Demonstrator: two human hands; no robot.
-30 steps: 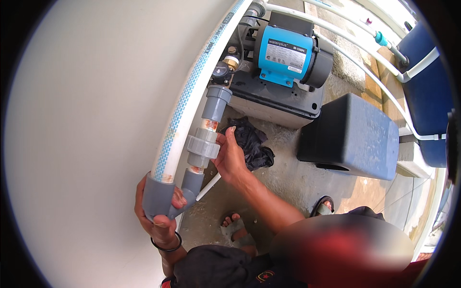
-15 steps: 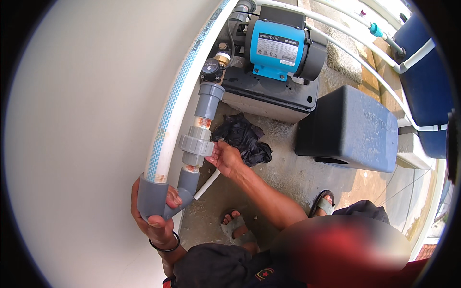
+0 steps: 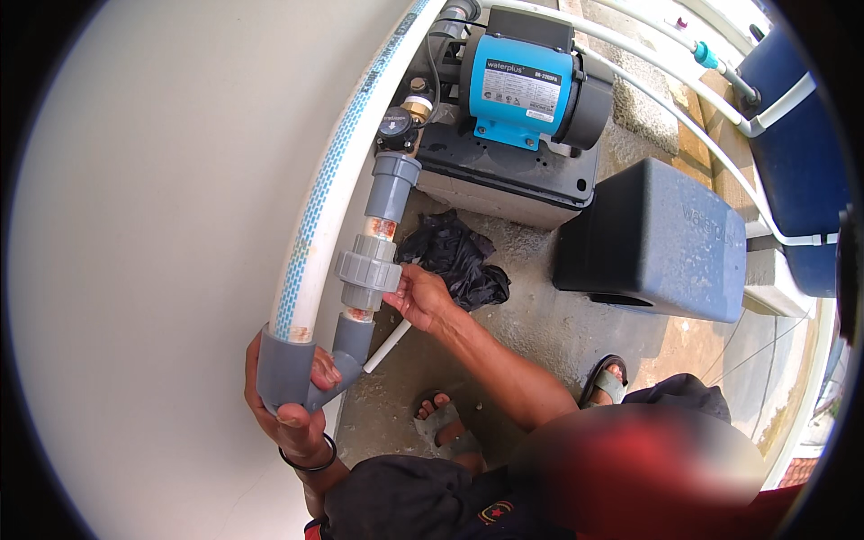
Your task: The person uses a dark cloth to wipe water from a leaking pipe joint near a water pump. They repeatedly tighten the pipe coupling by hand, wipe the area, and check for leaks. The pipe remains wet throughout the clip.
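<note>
Here's the grey union [image 3: 367,272], mid-run on the pipework, its long axis leaning from just past twelve down toward half past six. The right hand [image 3: 421,297] is the nearer one: the union lies at ten o'clock from it, fingertips touching its right flank near the lower collar, so they meet that axis side-on. Fingers curled, thumb close in; whether they truly grip, I can't tell, as the tips partly tuck behind. Down at seven o'clock, the left hand [image 3: 301,432] is wrapped firmly around the grey bend [image 3: 284,364], thumb underneath, fingertips showing through the gap. Going wider: the white pipe [image 3: 331,193] climbs at eleven, the black plastic bag [image 3: 463,270] lies crumpled at three, and the blue pump [image 3: 522,85] sits at one.
</note>
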